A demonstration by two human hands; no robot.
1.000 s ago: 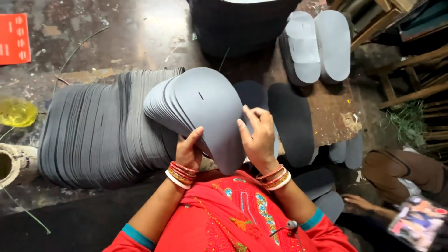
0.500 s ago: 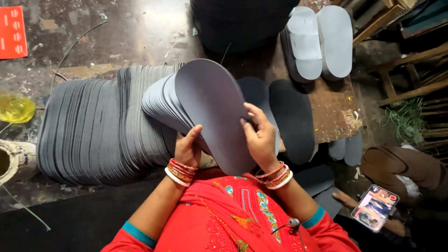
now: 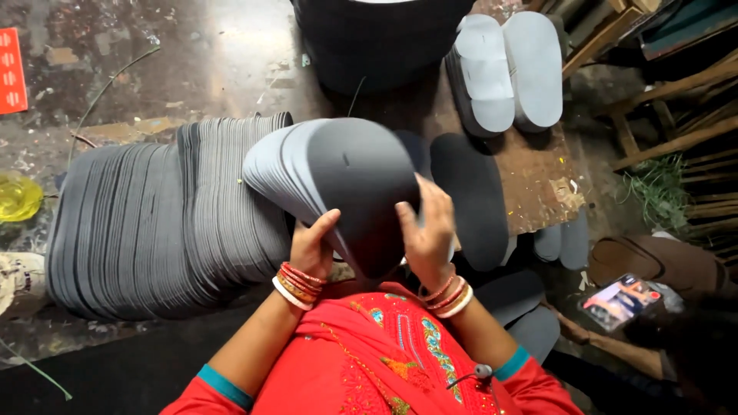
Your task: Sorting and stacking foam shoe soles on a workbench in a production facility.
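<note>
The long row of grey sole cut-outs (image 3: 161, 230) lies on its edge across the floor, sheet leaning on sheet, and takes up the most room; everything else is placed against it. Just to its right and partly over its near end is the fan of grey soles (image 3: 338, 184) that both hands hold up at the narrow end. Further right of the row, dark soles (image 3: 469, 200) lie flat on a brown board (image 3: 538, 184), with a pair of pale soles (image 3: 507, 69) beyond them. Far right, away from the row, another person's phone (image 3: 619, 301) shows.

The left hand (image 3: 311, 250) is closed around the bottom of the fan, thumb up against the front sheet. The right hand (image 3: 427, 230) lies half open over the front sole, fingers spread and pressing it.

The fan is pinched only at one end, so, as I judge it, a slackened grip could let sheets slide out and spill onto the row, upsetting its lean. The thin foam might also crease where the fingers press.
</note>
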